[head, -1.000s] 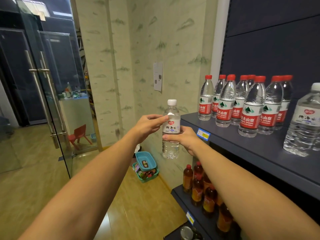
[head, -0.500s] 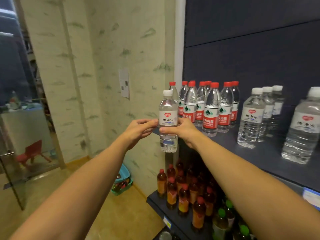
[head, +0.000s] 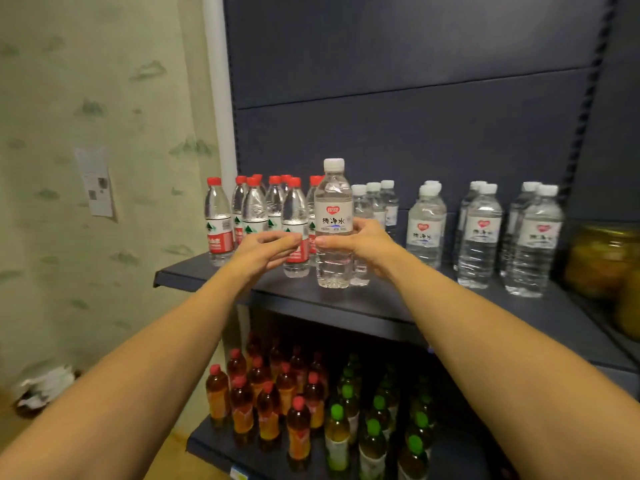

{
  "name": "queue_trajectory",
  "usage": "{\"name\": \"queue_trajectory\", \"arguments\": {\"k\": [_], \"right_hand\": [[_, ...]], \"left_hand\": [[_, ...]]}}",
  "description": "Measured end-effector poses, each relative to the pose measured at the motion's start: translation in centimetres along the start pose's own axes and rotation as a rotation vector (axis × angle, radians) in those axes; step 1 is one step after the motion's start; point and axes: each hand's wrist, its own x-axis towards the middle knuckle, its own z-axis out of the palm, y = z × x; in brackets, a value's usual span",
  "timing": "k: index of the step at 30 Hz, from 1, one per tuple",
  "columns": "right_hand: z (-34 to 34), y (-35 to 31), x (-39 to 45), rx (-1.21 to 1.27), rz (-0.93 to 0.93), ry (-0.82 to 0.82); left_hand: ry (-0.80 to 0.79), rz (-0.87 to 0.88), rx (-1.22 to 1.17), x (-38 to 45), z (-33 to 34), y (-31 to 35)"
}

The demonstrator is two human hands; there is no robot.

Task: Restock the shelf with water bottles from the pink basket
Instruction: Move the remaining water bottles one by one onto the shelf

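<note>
The landmark here is the white-capped water bottle (head: 333, 223) held upright over the front of the dark blue shelf (head: 346, 303).

Furthest to its left stands the cluster of red-capped water bottles (head: 256, 220), partly behind it. Nearer on that side, the left hand (head: 265, 249) floats with loosely curled fingers close to the bottle's lower label, holding nothing; whether a fingertip brushes the plastic cannot be told. On the bottle's right side, the right hand (head: 360, 242) wraps its waist just under the label, thumb across the front and fingers around the back, so the cap and label rise above the grip and the ribbed base hangs below it. The base looks level with the shelf board, either touching or just above it; the view does not settle which. Further right stand the rows of matching white-capped bottles (head: 481, 230), the nearest row just behind the right hand.

The step in hand appears to be setting this bottle down at the head of that nearest row. To do it well, keep the bottle vertical, lower it until the base sits flat, then slide it back without knocking the red-capped neighbours. The free left hand can steady those as the right lets go. The pink basket is out of view.
</note>
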Motion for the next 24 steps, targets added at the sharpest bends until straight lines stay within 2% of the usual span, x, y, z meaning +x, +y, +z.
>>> {"name": "queue_trajectory", "arguments": {"k": [6,11,24], "right_hand": [[-6.3,-0.3,-3.0,-0.012,0.0,0.101],[-10.6,-0.3,-5.0,-0.053,0.021,0.19],[-17.6,-0.6,-7.3,-0.084,0.068,0.345]], "left_hand": [[-0.17,0.036,0.051,1.6,6.6,0.9],[-0.252,0.06,-0.002,3.0,10.9,1.5],[-0.349,0.126,-0.075,6.9,14.0,-0.3]]}}
